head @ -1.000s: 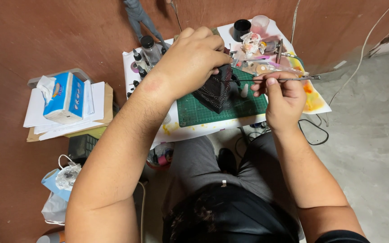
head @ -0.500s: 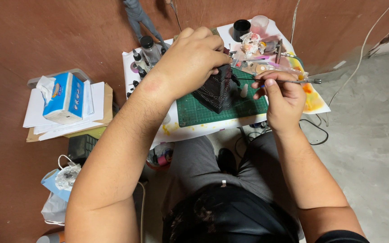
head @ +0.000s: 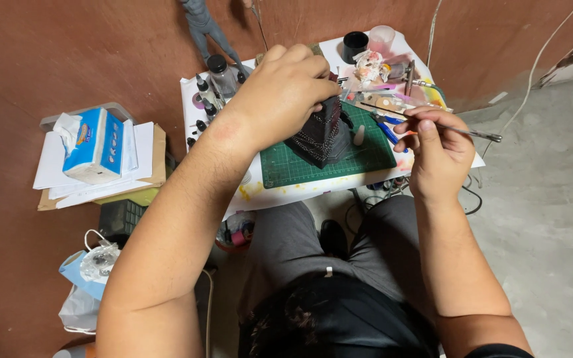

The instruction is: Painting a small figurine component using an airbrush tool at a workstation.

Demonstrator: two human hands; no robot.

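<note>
**Steadying a dark miniature on a small painting table**

Reddish-brown floor surrounds a small white table (head: pixel 197 109) in the upper middle of the frame, crowded with hobby gear; a green cutting mat (head: pixel 366 154) lies at its centre, and on the mat stands a dark, tapering model (head: pixel 323 136) with fine pale patterning. The left hand (head: pixel 280 93) comes in from the lower left and is closed over the model's top, fingers wrapped down its far side, holding it upright on the mat. The right hand (head: pixel 432 149) sits right of centre, just beside the mat, fingers pinched together on a thin brush (head: pixel 432 124) whose metal end points to the right edge of the frame; its tip is apart from the model. Small dropper bottles (head: pixel 207 96) cluster at the table's upper left; a black cup (head: pixel 355 46) stands at the upper edge; a blue tissue box (head: pixel 94 146) rests on papers at the left. Good work here likely means bracing the right wrist on the table edge, keeping the left grip firm off the patterned faces, and bringing the tip in lightly.
</note>
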